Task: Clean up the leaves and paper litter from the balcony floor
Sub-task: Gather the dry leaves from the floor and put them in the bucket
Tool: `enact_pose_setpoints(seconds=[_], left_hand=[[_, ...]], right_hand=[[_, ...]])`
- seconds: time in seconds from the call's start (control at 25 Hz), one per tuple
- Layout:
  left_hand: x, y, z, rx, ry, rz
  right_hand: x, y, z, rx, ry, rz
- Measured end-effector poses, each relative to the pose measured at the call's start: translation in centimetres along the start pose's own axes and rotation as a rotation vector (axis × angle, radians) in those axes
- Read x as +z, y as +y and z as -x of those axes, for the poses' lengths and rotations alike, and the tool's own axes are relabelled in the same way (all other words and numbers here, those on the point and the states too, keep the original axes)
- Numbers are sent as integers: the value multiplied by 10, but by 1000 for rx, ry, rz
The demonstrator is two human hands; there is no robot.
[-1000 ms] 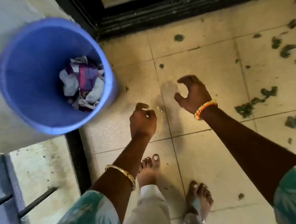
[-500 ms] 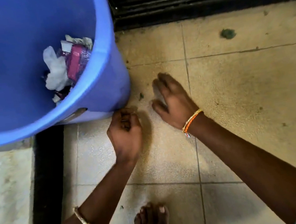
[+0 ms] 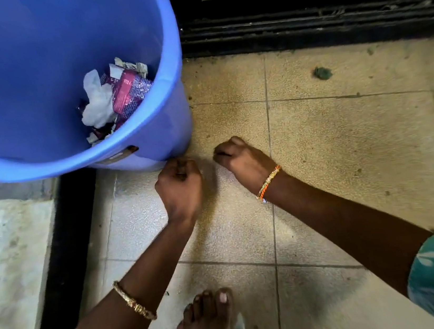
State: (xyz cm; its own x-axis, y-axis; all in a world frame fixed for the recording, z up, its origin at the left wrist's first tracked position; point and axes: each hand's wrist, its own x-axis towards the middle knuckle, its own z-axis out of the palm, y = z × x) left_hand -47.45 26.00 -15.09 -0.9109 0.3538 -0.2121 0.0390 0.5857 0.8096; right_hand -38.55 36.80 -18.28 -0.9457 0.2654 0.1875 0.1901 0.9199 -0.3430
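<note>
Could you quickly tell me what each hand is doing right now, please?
Left hand: fingers curled tight by the bucket; whether they hold anything cannot be told.
Right hand: fingers curled at the floor; contents cannot be told.

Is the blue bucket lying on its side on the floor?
No, the blue bucket stands upright, with crumpled paper litter at its bottom.

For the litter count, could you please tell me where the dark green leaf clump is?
In the head view, the dark green leaf clump lies upper right on the tiled floor, just below the black door track.
</note>
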Motion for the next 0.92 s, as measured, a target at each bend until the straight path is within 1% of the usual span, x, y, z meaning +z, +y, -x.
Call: enact_pose_setpoints(seconds=[0.08, 0.12, 0.16, 0.2, 0.24, 0.28, 0.32, 0.36, 0.4, 0.44, 0.48, 0.52, 0.6, 0.64, 0.68, 0.72, 0.8, 0.84, 0.92], left_hand=[[6, 1, 0, -55, -50, 39], [9, 3, 1, -102, -91, 85], [13, 7, 3, -163, -147, 142], [17, 13, 3, -234, -230, 213], [23, 22, 5, -311, -350, 288], [29, 32, 6, -392, -481, 348], [33, 41, 4, -470, -599, 396], [39, 51, 4, -541, -695, 445], [47, 58, 6, -607, -757, 500], [54, 63, 6, -643, -789, 548], [62, 67, 6, -644, -810, 568], [69, 69, 6, -625, -827, 561], [79, 75, 4, -595, -836, 538], [81, 79, 1, -593, -832, 524], [84, 82, -1, -579, -824, 490], [85, 85, -4, -560, -814, 443], [87, 89, -12, -508, -786, 356], [89, 89, -16, -488, -777, 323], [93, 90, -21, -471, -774, 280]], right_hand=[[-7, 5, -7, 81, -67, -8], [-12, 8, -8, 160, -78, -62], [-17, 10, -8, 279, -48, -180], [-25, 13, -5, 412, 57, -303], [-36, 15, 1, 534, 195, -399], [-47, 15, 7, 617, 312, -466], [-53, 13, 11, 658, 354, -524], [-61, 12, 15, 669, 337, -551], [-65, 11, 20, 644, 279, -533], [-68, 10, 23, 589, 207, -481], [-71, 11, 28, 536, 150, -425], [-74, 15, 33, 512, 136, -394], [-84, 30, 39, 553, 224, -395], [-89, 42, 40, 612, 293, -377], [-93, 60, 39, 678, 327, -311], [-96, 80, 38, 743, 288, -213], [-102, 119, 30, 831, 74, -37], [-104, 132, 26, 833, -19, 15], [-99, 146, 20, 809, -119, 56]])
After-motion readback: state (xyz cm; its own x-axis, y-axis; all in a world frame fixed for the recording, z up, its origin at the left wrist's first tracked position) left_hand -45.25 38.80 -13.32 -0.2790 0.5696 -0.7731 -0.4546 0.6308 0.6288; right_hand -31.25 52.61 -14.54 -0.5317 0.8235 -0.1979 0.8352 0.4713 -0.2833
